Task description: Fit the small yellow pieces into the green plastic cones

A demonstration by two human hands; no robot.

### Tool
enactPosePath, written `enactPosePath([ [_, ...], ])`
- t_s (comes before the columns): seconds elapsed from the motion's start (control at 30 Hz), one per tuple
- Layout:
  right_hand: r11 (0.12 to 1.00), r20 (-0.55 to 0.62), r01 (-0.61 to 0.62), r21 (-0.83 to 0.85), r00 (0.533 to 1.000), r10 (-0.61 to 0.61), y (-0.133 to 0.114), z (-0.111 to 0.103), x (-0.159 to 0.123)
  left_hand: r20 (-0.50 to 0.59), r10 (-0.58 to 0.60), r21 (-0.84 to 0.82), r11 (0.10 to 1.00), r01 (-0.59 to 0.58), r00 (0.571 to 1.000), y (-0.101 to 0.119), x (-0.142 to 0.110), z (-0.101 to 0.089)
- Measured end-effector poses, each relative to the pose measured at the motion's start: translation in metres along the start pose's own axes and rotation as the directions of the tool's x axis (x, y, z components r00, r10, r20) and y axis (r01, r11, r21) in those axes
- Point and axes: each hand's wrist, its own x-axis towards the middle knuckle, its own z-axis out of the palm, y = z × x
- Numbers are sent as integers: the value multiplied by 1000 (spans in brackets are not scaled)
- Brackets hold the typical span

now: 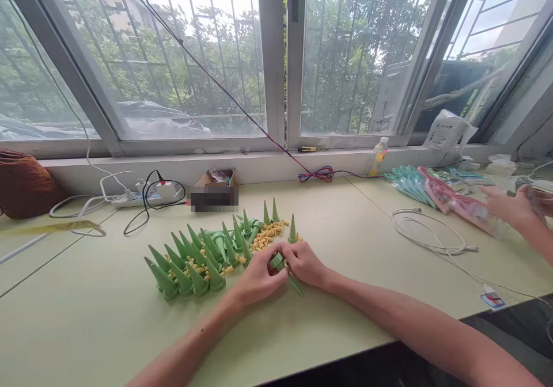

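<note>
A pale green table [354, 231] spreads around both grips, with a seam well off to their left and another beyond them to the right. Past the far edge runs a window [276, 87] with grey frames; bars and trees show outside. A looped cord [317, 174] lies straight beyond the grips, a box [216, 182] beyond and to their left, and a power strip [147, 197] farther left. A white cable [432, 231] coils to their right; past it lie teal and pink packs [449, 197], near another person's hand [514, 207].

The left grip [259, 274] is curled closed around a green spike [295, 284], its point slanting down toward the near edge. The right grip [309, 263] meets it with fingers bent against the collar; whether they clamp it is hidden. Just beyond the grips stands a single upright cone [292, 230]; yellow pegs [268, 236] lie beyond and to the left, and rows of green cones [199, 282] stand left.

The bottle [378, 158], beyond and right of the grips, has a yellow label, and the white bag [447, 129] farther right bears print; both are too small to read. The box's front is pixelated.
</note>
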Motion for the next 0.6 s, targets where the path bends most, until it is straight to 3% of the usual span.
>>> enactPosePath([
  [0.6, 999, 12, 0, -32, 1000, 1, -1, -1, 0, 41, -11, 30, 1000, 10, 999, 3, -1, -3],
])
